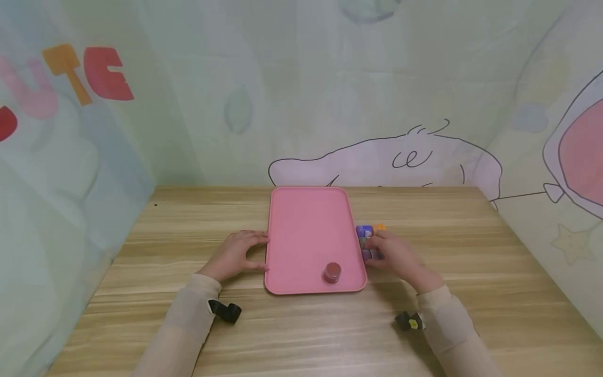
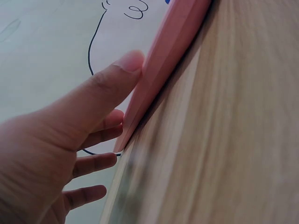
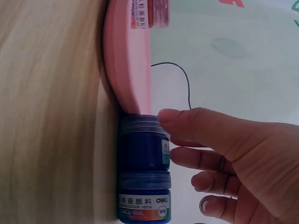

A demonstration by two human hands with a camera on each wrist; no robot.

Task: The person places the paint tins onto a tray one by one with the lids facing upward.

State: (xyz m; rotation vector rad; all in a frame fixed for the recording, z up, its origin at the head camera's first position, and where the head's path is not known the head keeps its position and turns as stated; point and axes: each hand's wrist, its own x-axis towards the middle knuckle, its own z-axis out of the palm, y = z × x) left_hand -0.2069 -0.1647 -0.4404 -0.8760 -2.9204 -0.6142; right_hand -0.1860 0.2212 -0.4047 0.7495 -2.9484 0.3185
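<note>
A pink tray [image 1: 308, 230] lies on the wooden table in the head view. My left hand [image 1: 235, 255] is at its left side, thumb and fingers spread; in the left wrist view the thumb tip meets the tray's outer wall [image 2: 159, 70]. A red-brown paint jar [image 1: 332, 273] stands upright in the tray's near right corner. Along the tray's right edge several paint jars lie sideways, among them a blue jar [image 1: 365, 231] and an orange one [image 1: 380, 227]. Over them hovers my right hand [image 1: 398, 256], thumb tip at the lid of a dark blue paint jar [image 3: 142, 144]; firm contact cannot be told.
Behind the tabletop [image 1: 301, 335] rises a printed cloth backdrop [image 1: 198, 104]. Dark wrist cameras [image 1: 226, 311] are strapped to both sleeves. In the right wrist view, a second blue jar [image 3: 145, 200] lies end to end with the first.
</note>
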